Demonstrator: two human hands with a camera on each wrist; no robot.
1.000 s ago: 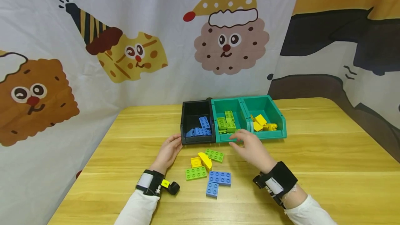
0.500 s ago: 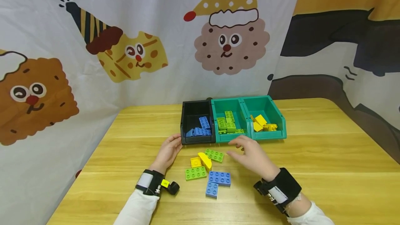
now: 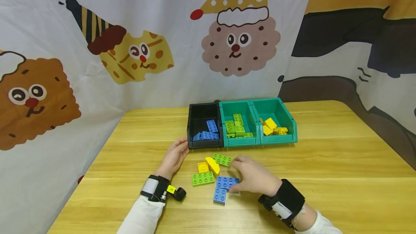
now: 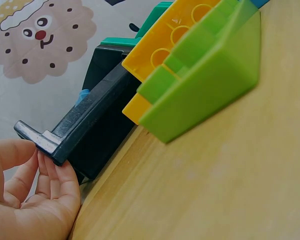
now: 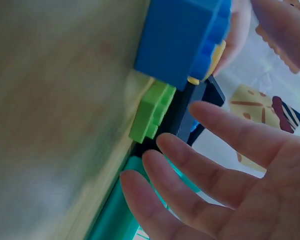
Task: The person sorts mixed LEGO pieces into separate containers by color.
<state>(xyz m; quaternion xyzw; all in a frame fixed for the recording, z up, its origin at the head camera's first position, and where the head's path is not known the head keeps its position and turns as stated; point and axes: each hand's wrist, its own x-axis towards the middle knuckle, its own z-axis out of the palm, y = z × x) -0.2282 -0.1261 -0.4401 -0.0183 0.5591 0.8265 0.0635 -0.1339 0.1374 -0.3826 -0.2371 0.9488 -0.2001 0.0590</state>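
Observation:
My left hand [image 3: 174, 157] holds the front left corner of the black bin [image 4: 102, 130], thumb above the edge and fingers below, as the left wrist view shows. Curved and spread, my right hand [image 3: 256, 177] hovers at the right end of a blue eight-stud toy brick [image 3: 226, 182]; in the right wrist view a gap shows between its fingers and the blue brick. A smaller blue brick [image 3: 220, 195] lies just in front. Left of these lie a green brick [image 3: 203, 178], a square yellow brick [image 3: 203, 167] and a rounded yellow brick [image 3: 212, 166]. Another green brick [image 3: 222, 160] lies near my right fingertips.
The black bin contains blue bricks [image 3: 209, 135]. Beside it stand a green bin with green bricks [image 3: 238, 127] and another green bin [image 3: 278, 139] with yellow bricks [image 3: 269, 122]. All sit on a wooden table [image 3: 341, 147] before a printed cloth [image 3: 182, 86].
My right hand has moved from the front of the middle bin down toward the loose bricks, over the blue brick's right end. The left hand stays at the black bin.

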